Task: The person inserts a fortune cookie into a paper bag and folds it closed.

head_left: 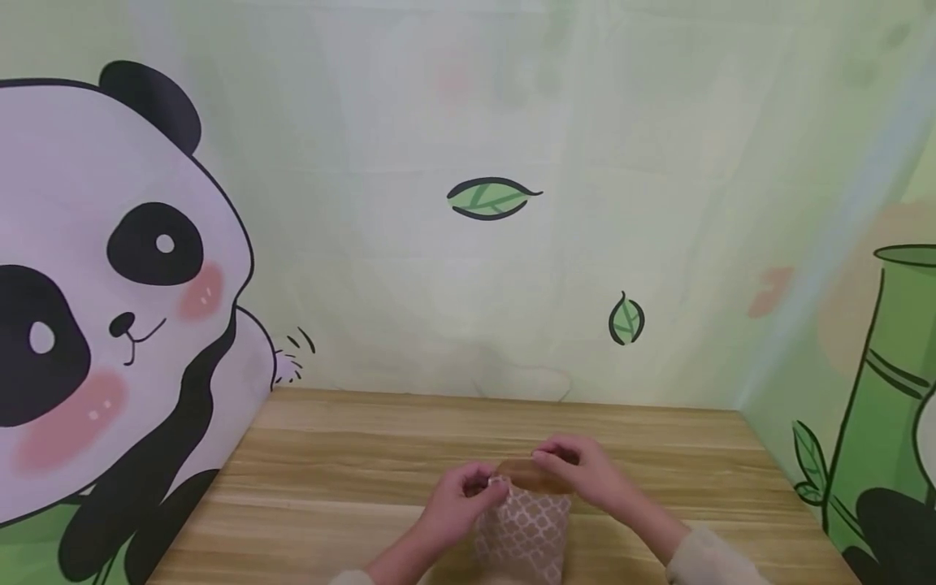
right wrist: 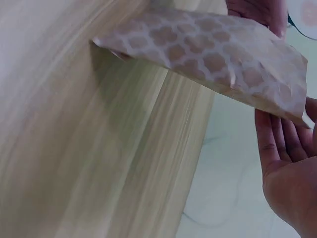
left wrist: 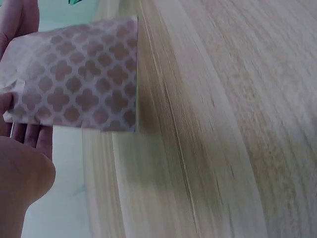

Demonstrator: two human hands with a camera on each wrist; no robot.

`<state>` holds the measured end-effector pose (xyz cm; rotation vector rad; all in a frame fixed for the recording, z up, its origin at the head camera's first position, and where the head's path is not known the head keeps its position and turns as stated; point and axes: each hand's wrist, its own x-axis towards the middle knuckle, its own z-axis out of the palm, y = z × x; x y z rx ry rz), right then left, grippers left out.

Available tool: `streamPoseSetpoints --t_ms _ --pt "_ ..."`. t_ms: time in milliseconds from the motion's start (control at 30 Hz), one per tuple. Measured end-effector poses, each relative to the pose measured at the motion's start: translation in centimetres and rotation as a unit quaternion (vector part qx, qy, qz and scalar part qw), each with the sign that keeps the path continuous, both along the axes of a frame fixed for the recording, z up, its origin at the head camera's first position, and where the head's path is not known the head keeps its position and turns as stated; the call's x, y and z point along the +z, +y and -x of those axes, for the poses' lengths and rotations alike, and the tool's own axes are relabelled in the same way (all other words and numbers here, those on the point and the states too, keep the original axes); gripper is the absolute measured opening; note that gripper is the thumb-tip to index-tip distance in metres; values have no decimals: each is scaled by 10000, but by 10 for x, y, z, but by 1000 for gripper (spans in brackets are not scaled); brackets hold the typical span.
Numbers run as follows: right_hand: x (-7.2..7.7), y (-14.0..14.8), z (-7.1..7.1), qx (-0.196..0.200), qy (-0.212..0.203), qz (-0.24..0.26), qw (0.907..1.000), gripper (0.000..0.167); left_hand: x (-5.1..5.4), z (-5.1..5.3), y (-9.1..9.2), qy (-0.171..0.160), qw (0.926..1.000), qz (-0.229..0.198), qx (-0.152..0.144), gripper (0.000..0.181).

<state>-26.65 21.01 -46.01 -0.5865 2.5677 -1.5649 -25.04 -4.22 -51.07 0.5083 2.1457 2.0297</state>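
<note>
A brown paper bag (head_left: 522,532) with a white lattice pattern is held up over the table, its plain brown inner side (head_left: 522,473) showing at the top. My left hand (head_left: 457,500) pinches the bag's upper left edge. In the left wrist view that left hand (left wrist: 25,168) has its thumb on the patterned face and its fingers behind. At the upper right, my right hand (head_left: 585,471) pinches the brown top edge. The right wrist view has the right hand's fingers (right wrist: 280,139) under the bag near its mouth. What the bag contains is hidden.
The wood-grain table (head_left: 329,455) runs back to a pale green backdrop (head_left: 366,268). A large panda (head_left: 146,325) is printed on the left, green bamboo (head_left: 870,422) on the right.
</note>
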Motion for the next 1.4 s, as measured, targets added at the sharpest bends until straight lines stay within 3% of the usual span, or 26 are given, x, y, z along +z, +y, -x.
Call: streamPoseSetpoints --t_ms 167,267,400,567,700,833,1033,1167,1300,1400 --pt "-18 6 -23 -1033 -494 893 9894 39 1 -1 2 -295 9984 -53 484 22" --pt "-33 7 -37 -1115 -384 1117 9867 36 1 0 3 -345 9971 -29 673 22" --pt "-41 5 -47 -1127 -250 760 9904 33 -1 1 5 -258 9957 -101 883 19" --pt "-41 0 -45 -1281 -56 536 9903 19 -4 4 9 -145 9952 -246 933 17" --pt "-42 1 -43 -1342 5 656 9888 16 -3 4 9 -333 9944 -114 992 19" --pt "-47 5 -41 -1224 8 1001 9874 18 -4 4 7 -566 9924 -37 1090 22" --pt "-58 8 -38 -931 32 1518 9840 19 -11 4 5 -744 9926 -366 889 20" --pt "-61 5 -37 -1100 -116 1646 9801 19 -14 3 5 -583 9942 -292 851 19" --pt "-61 1 -36 -1350 -335 1673 9760 17 -17 3 6 -251 9945 45 1013 16" --pt "-62 -1 -36 -1455 -457 1648 9745 16 -18 4 6 -188 9935 118 1115 16"
